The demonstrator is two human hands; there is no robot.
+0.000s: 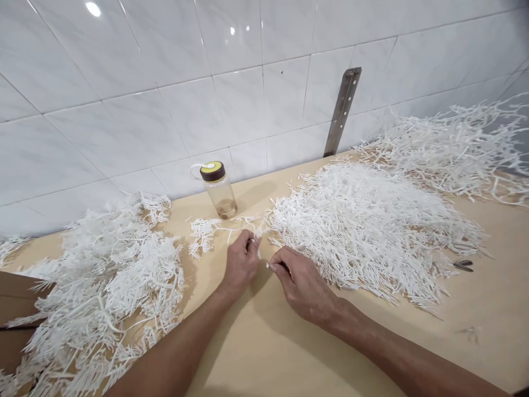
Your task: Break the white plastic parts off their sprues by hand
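Observation:
My left hand (243, 258) is closed on a white branching plastic stem (235, 226), whose thin forked twigs spread out past the fingers. Close by on its right, my right hand (301, 281) pinches a tiny white piece (268, 266) between thumb and forefinger. A large heap of fine white sprigs (372, 231) lies just beyond the right hand. To the left of my forearm rests another heap of white branched stems (119, 270).
A clear bottle with a dark and yellow lid (221, 190) stands near the tiled wall. A perforated metal strip (343, 110) leans there. More white stems (454, 146) pile up at the far right. A small dark tool (463, 266) and a brown box (19, 314) are also present.

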